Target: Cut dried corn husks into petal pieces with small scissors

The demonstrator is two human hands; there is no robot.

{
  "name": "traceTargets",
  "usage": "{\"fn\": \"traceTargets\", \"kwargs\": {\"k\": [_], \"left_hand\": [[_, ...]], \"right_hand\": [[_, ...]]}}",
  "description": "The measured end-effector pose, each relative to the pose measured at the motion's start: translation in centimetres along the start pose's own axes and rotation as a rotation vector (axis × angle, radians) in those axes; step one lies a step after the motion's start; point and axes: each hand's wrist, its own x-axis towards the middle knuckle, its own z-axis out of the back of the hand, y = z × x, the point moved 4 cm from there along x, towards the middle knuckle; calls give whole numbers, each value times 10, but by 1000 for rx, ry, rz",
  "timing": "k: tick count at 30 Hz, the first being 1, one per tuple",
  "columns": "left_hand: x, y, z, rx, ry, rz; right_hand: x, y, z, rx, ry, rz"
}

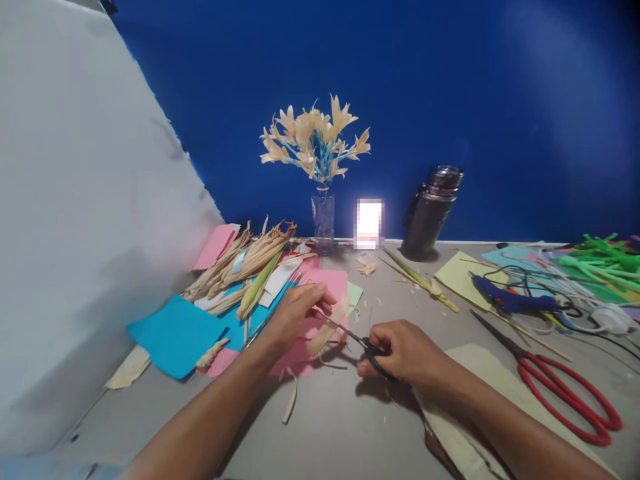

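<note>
My right hand [400, 350] is closed round the black handles of a small pair of scissors [353, 333], whose blades point left toward my other hand. My left hand [303, 308] is pinched at the scissor tips, by a pale corn husk strip [325, 333]; the gripped end is mostly hidden behind the fingers. Beneath them lie pink paper sheets [337, 283]. A curled husk scrap [291, 398] rests on the table in front. Behind stands a clear bottle [323, 223] holding husk flowers [315, 137] with blue stems.
To the left are a bundle of dried husks [245, 257] and blue paper [177, 337]. On the right lie large red-handled scissors [565, 393], a blue glue gun [517, 298] with its cord, and green pipe cleaners [600, 260]. A dark flask [430, 217] stands behind, beside a bright blurred-out rectangle [369, 223].
</note>
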Motion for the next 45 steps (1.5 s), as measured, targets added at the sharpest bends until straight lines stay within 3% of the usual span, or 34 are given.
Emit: {"fn": "traceTargets", "kwargs": {"k": [7, 10, 12, 14, 16, 20, 22, 25, 31, 40, 45], "left_hand": [[-10, -2, -21, 72, 18, 179], [-8, 0, -17, 74, -3, 133], [-5, -1, -8, 95, -107, 54], [-4, -4, 1, 108, -234, -3], [-5, -5, 1, 70, -260, 3], [-11, 2, -21, -112, -70, 108], [-13, 8, -31, -154, 3, 121], [-15, 14, -38, -142, 75, 97], [-15, 20, -38, -223, 150, 170], [-18, 24, -43, -82, 230, 231], [-17, 21, -41, -77, 237, 187]], "right_hand": [[-1, 2, -4, -229, 18, 17], [1, -4, -4, -283, 7, 11], [4, -10, 1, -294, -41, -37], [7, -17, 9, -205, -120, -97], [7, -19, 13, 85, -147, -132], [0, -5, 5, 928, -53, -95], [-5, 4, 2, 1075, -76, -58], [-9, 9, 1, 1069, -154, -8], [-6, 5, -5, 1037, -30, -42], [-8, 12, -1, 950, -185, 26], [-11, 12, 1, 949, -232, 64]]}}
